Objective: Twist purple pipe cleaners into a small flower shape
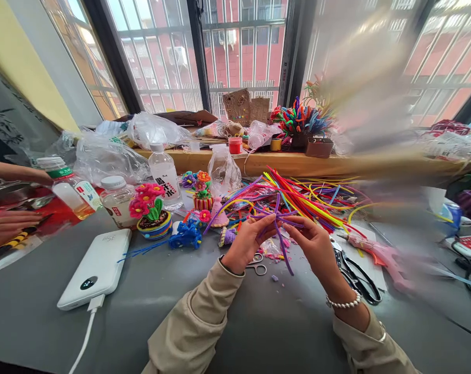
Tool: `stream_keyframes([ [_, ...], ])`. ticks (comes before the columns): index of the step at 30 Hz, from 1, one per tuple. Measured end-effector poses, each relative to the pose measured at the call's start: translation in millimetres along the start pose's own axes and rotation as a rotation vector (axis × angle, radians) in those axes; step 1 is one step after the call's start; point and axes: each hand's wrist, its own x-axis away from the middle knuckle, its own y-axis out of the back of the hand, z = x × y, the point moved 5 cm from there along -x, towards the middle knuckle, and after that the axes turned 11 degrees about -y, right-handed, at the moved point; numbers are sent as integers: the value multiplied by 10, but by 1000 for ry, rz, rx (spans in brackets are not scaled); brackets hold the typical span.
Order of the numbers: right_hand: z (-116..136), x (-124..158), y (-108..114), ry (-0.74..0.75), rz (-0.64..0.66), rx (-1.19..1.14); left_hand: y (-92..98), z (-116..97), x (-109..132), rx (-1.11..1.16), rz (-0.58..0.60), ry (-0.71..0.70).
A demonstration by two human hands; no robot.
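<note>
Several purple pipe cleaners (284, 249) cross at a middle point and spread out like a star above the grey table. My left hand (248, 240) pinches them near the crossing, between thumb and fingers. On the other side, my right hand (311, 244) has its thumb and fingertips closed on one of the purple arms. One long arm hangs down between the hands. Just below lie small scissors (258, 266), partly hidden by my left hand. Black-handled pliers (358, 275) rest beside my right wrist.
Loose coloured pipe cleaners (298, 200) are heaped behind my hands. A pink glue gun (387, 257) lies at right. To the left are a white power bank (97, 267), a pink flower pot (153, 228), blue pipe-cleaner work (184, 235) and bottles (166, 179). Another person's hand (9, 226) is far left.
</note>
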Motion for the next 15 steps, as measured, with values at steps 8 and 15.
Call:
stream_keyframes([
  [8,22,-16,12,32,33,-55,14,10,13,-17,-24,43],
  [15,51,-37,-11,74,99,-74,2,20,16,28,-32,55],
])
